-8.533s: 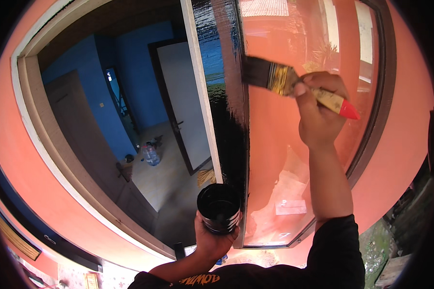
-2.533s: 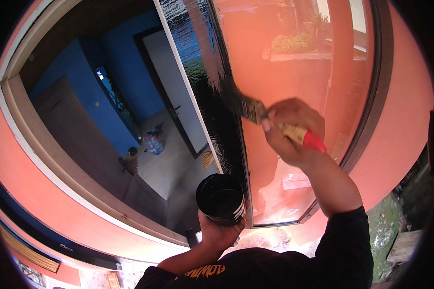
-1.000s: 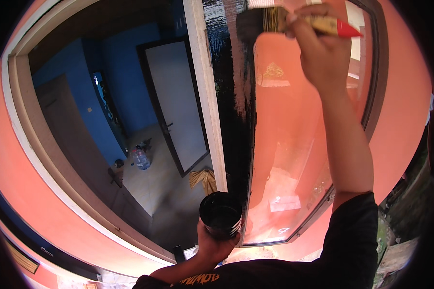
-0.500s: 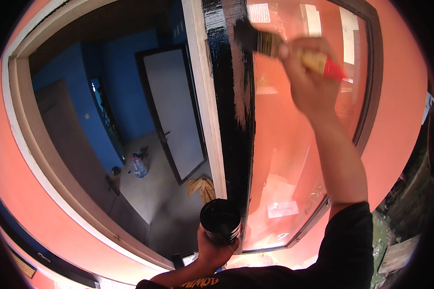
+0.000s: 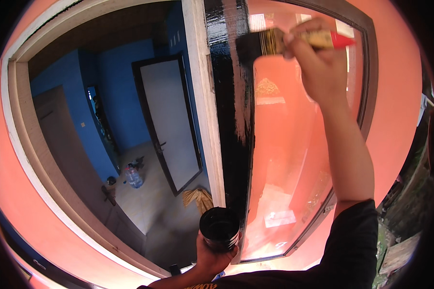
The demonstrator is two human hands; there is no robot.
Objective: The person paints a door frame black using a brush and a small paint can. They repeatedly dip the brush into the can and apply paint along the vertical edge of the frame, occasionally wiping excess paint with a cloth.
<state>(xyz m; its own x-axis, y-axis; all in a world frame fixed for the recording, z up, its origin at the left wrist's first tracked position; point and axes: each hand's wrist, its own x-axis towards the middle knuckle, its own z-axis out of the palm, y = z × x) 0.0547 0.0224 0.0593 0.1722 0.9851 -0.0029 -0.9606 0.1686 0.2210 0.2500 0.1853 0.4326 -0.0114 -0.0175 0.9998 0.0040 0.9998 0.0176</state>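
Note:
My right hand (image 5: 318, 62) grips a wide paintbrush (image 5: 270, 42) by its wooden handle, which ends in a red tip. The brush's dark bristles touch the right edge of an upright wooden post (image 5: 234, 159) between the doorway and the glass pane. Glossy black paint covers most of this post, and a paler reddish-brown streak shows along its upper right part. Lower down, my left hand (image 5: 212, 255) is wrapped round a cup (image 5: 220, 229) with dark insides and pale stripes on its side. How much paint the cup holds is hard to tell.
Right of the post is a reflective glass pane (image 5: 289, 159) in a brown frame (image 5: 370, 72). To the left, an unpainted door frame (image 5: 21, 96) opens on a blue room with a white door (image 5: 171, 115), a plastic bottle (image 5: 134, 178) and a brown cloth-like thing (image 5: 197, 200) on the floor.
The brush and my right hand have shifted slightly right and down relative to the post's top, with the handle now more level. My left hand still holds the cup. The whole view has tilted slightly.

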